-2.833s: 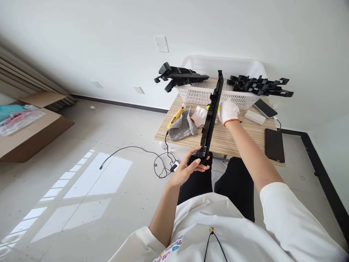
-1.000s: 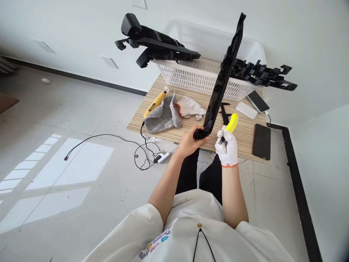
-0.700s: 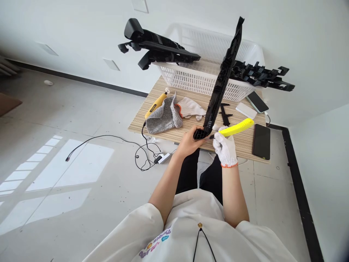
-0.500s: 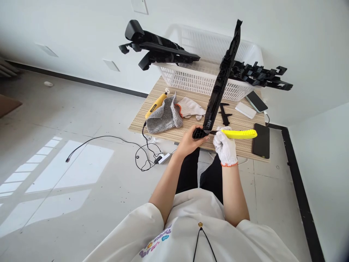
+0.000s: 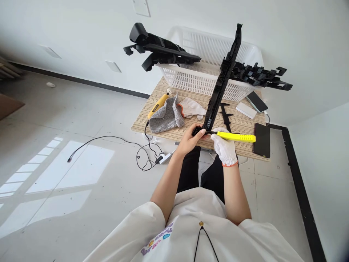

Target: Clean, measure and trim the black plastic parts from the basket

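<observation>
A long black plastic part (image 5: 221, 83) slants from the near table edge up past the basket. My bare left hand (image 5: 189, 140) is closed round its near end, thumb on top. In my right hand (image 5: 224, 147), which wears a white knit glove with an orange cuff, is a yellow utility knife (image 5: 236, 137). The handle points right and the dark blade end points left, close to the part's near end and my left thumb. Whether the blade touches the plastic I cannot tell. Right of the part lies a black caliper (image 5: 225, 115).
A white plastic basket (image 5: 188, 80) at the back of the table (image 5: 141, 122) holds more black parts (image 5: 166, 49). A yellow rotary tool (image 5: 158, 105), grey cloth (image 5: 167, 116) and white glove (image 5: 191, 107) lie left. Phones (image 5: 261, 140) lie right. Cables (image 5: 141, 156) trail on the floor.
The knife's blade end has dropped slightly, and its handle tilts a little differently. My left thumb now lies over the part near the blade. The view has shifted slightly.
</observation>
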Tool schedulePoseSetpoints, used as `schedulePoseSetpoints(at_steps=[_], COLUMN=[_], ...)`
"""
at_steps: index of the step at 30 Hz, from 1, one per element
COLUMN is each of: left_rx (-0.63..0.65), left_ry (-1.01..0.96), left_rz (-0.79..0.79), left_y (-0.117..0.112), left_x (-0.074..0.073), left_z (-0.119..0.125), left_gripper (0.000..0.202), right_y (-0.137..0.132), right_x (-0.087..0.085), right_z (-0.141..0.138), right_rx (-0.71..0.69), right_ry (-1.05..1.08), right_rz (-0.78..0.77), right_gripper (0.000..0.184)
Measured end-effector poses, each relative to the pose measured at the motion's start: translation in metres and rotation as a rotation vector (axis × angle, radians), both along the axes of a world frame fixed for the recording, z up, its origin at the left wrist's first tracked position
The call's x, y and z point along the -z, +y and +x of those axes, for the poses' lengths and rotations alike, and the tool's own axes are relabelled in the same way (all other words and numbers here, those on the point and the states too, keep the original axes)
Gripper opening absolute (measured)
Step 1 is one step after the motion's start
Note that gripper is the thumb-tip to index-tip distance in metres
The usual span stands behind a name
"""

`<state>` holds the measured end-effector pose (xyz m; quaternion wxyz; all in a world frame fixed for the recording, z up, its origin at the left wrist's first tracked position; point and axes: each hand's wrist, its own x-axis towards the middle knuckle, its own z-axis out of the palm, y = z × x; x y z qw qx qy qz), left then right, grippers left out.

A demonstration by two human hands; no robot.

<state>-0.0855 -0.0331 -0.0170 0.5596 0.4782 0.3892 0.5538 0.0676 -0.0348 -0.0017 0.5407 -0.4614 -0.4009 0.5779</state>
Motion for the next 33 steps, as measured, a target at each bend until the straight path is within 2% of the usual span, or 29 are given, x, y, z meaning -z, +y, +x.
schedulePoseSetpoints(at_steps=[4, 8, 13, 17, 23, 28, 30, 33], left_rx=[-0.035, -0.085, -0.083, -0.069, -0.089, -0.111, -0.119, -0.127], left_ry=[0.102, 0.223, 0.204, 0.114, 0.033, -0.006, -0.015, -0.028], left_rz=[0.037, 0.079, 0.073, 0.034, 0.023, 0.029, 0.043, 0.062], left_y=[-0.002, -0.003, -0.004, -0.004, -0.003, -0.002, -0.002, -0.002], left_x=[0.0, 0.002, 0.005, 0.004, 0.002, 0.003, 0.003, 0.002], left_z=[-0.002, -0.001, 0.003, 0.005, 0.003, 0.001, 0.001, 0.0], left_gripper=[0.043, 0.042, 0.035, 0.034, 0.039, 0.039, 0.038, 0.037], right_y=[0.001, 0.0, 0.001, 0.003, 0.01, 0.017, 0.018, 0.016], right_x=[-0.001, -0.01, -0.013, -0.01, -0.006, -0.003, -0.002, 0.004], right_z=[0.002, 0.001, -0.001, 0.0, 0.008, 0.017, 0.02, 0.024], right_rx=[-0.011, -0.083, -0.071, -0.066, 0.105, 0.139, 0.149, 0.17], right_ry=[-0.038, 0.009, 0.012, 0.032, 0.154, 0.269, 0.242, 0.074], right_rz=[0.019, -0.11, -0.164, -0.128, -0.039, 0.031, 0.076, 0.164], right_gripper=[0.031, 0.032, 0.036, 0.032, 0.039, 0.039, 0.043, 0.061])
